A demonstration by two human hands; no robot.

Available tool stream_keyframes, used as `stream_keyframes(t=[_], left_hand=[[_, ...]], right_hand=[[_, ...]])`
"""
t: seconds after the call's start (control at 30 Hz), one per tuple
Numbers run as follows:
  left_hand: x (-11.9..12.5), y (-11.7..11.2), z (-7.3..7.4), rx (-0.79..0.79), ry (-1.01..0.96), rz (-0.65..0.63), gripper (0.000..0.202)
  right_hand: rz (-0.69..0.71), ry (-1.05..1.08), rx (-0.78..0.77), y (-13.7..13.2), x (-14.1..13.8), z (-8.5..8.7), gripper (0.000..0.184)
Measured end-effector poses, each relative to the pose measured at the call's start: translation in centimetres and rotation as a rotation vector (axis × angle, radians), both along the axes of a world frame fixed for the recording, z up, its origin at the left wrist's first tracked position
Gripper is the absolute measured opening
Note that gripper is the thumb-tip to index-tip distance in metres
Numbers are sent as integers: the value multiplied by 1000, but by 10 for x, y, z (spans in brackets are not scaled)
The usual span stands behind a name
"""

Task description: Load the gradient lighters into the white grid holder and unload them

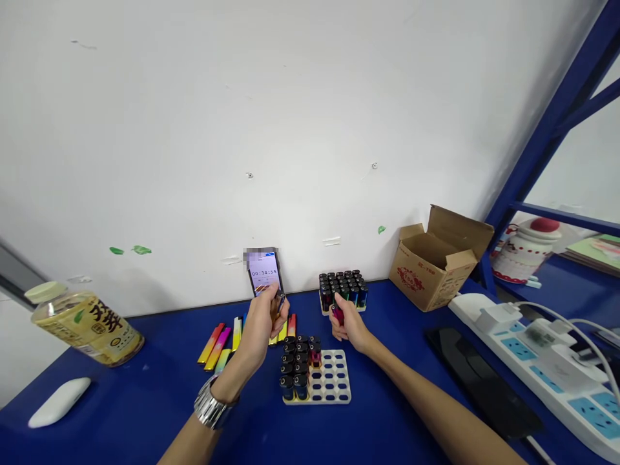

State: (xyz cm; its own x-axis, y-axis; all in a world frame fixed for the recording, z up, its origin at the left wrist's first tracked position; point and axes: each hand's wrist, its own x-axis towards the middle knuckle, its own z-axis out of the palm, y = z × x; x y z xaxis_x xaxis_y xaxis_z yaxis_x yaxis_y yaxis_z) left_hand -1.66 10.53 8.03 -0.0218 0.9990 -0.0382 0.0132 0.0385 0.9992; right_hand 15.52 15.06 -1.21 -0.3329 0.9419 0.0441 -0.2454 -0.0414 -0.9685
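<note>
My left hand (265, 316) is closed around an amber lighter (276, 306) with a dark top, held upright in front of a propped phone (264, 261). My right hand (352, 328) is closed on a magenta lighter (338, 314), just in front of a full rack of black-topped lighters (343, 284) by the wall. Between and below the hands lies a white holed tray (317, 400). Black-topped lighters (294, 365) stand in its left columns; slots to the right show bare. Bright slim pieces (217, 345), yellow, pink and red, lie left of the tray, partly hidden by my left hand.
A drink bottle (92, 326) and a white computer mouse (61, 402) are at the left. An open cardboard box (433, 268) stands at the right, near a dark phone (479, 381) and a power strip (537, 368) with plugs. The white wall (310, 129) bounds the table's back.
</note>
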Motion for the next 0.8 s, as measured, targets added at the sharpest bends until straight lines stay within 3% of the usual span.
stream_keyframes(t=[0.1, 0.33, 0.67, 0.8], left_hand=[[0, 4, -5, -71, -69, 31, 47], [3, 3, -7, -47, -301, 83, 43], [5, 3, -8, -60, -299, 126, 46], [7, 4, -6, -108, -318, 61, 53]], right_hand=[[-6, -37, 31, -2, 0, -1, 64], [-44, 30, 25, -1, 2, -2, 65], [-76, -20, -15, 3, 3, -6, 64], [-73, -54, -11, 3, 3, -8, 65]])
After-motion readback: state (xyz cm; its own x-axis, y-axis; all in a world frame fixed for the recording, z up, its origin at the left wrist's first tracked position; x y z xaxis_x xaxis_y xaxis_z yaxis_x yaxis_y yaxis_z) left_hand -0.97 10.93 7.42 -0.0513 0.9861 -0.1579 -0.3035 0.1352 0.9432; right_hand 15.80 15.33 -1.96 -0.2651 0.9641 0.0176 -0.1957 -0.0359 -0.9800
